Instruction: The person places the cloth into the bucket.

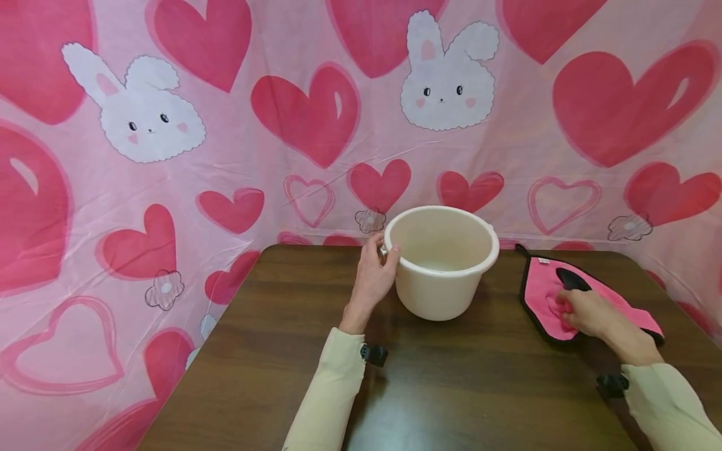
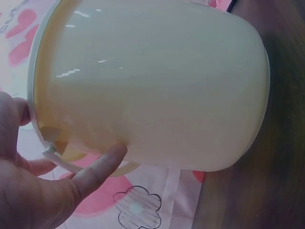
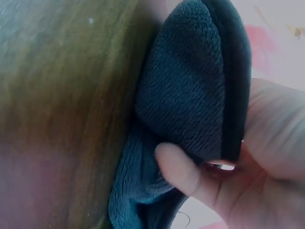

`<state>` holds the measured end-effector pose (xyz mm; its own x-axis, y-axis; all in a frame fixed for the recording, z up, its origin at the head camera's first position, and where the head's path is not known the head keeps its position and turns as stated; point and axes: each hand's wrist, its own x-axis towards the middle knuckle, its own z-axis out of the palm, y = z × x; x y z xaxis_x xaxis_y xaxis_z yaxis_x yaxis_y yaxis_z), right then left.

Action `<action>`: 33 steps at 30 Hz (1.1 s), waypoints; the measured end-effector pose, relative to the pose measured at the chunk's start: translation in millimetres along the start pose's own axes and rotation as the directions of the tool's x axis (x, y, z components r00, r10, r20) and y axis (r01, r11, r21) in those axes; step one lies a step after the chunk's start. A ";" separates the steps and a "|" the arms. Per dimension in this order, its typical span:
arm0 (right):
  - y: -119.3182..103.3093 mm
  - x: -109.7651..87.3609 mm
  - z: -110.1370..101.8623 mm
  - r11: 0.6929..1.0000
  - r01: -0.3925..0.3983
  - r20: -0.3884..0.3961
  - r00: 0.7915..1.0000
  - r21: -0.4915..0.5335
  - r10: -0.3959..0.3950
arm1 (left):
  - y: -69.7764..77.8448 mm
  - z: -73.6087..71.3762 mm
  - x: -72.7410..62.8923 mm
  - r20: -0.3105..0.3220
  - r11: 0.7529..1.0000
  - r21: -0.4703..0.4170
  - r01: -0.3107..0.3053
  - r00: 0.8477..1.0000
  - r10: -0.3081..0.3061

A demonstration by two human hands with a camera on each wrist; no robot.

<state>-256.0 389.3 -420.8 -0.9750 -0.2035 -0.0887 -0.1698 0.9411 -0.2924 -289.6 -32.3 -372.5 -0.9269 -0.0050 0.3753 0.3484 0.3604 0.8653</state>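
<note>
A cream plastic bucket (image 1: 437, 294) stands upright on the wooden table. At its left rim my left hand (image 1: 375, 272) grips the edge, thumb toward the near side; the left wrist view shows one finger (image 2: 102, 167) against the outer wall, beside the bucket's handle (image 2: 66, 164). To the right, a pink cloth (image 1: 541, 282) with black edging and a hanging loop lies spread out and partly rumpled. My right hand (image 1: 589, 313) pinches a bunched part of it. In the right wrist view the cloth's dark grey fleecy side (image 3: 186, 90) is folded up by the fingers.
The dark wooden table (image 1: 271, 351) runs under everything. Close behind its far edge hangs a pink curtain (image 1: 316, 37) printed with hearts and rabbits. A small black camera (image 1: 374, 354) sits at the left wrist, another (image 1: 613, 384) at the right.
</note>
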 end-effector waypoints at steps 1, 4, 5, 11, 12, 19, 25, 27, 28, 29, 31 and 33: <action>0.0 -1.4 0.1 1.000 0.002 -0.004 1.000 0.024 -0.002 | 0.3 0.3 -0.1 0.001 1.000 -0.006 0.002 1.000 -0.002; -0.4 -4.5 -0.5 0.996 0.000 -0.025 1.000 0.090 0.002 | 0.3 1.3 -0.1 0.000 1.000 -0.022 0.002 1.000 -0.002; -1.1 -5.2 -1.3 0.994 0.005 -0.041 0.999 0.105 0.000 | 0.1 1.3 -0.2 -0.001 1.000 -0.024 0.002 1.000 -0.002; -8.7 -7.6 -6.6 0.990 -0.001 -0.231 0.972 0.143 0.034 | -1.8 1.2 -0.5 0.001 1.000 -0.027 0.003 1.000 -0.003; -10.9 -8.2 -7.7 0.989 -0.014 -0.272 0.961 0.149 0.054 | -2.0 1.1 -0.5 0.000 1.000 -0.027 0.002 1.000 -0.002; -21.6 -13.9 -14.2 0.968 -0.077 -0.437 0.882 0.237 0.177 | -2.9 -0.5 -1.6 0.003 1.000 -0.029 -0.002 1.000 0.002; -24.8 -16.4 -16.7 0.947 -0.113 -0.484 0.837 0.301 0.254 | -2.4 -0.4 -1.3 0.011 0.999 -0.037 -0.002 1.000 0.003; -26.0 -17.9 -19.7 0.940 -0.125 -0.500 0.820 0.319 0.279 | -1.6 0.3 -0.8 0.019 0.999 -0.049 -0.004 1.000 0.005; -26.7 -18.4 -21.4 0.937 -0.128 -0.510 0.811 0.324 0.287 | -1.5 0.5 -0.7 0.020 0.998 -0.056 -0.003 1.000 0.004; -27.4 -18.8 -23.3 0.936 -0.124 -0.523 0.802 0.330 0.290 | -1.5 0.7 -0.6 0.021 0.998 -0.064 -0.001 1.000 0.003; -29.6 -18.7 -27.4 0.933 -0.111 -0.553 0.778 0.343 0.296 | -1.6 0.5 -0.8 0.024 0.997 -0.074 0.006 1.000 -0.004; -31.5 -17.9 -31.8 0.932 -0.091 -0.589 0.752 0.351 0.295 | -3.0 -0.1 -1.0 0.020 0.997 -0.075 0.013 1.000 -0.011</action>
<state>-237.7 371.9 -379.7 -0.8680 0.2838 0.4074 -0.0191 0.8009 -0.5985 -289.6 -33.4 -375.4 -0.9333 0.0097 0.3590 0.3463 0.2890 0.8925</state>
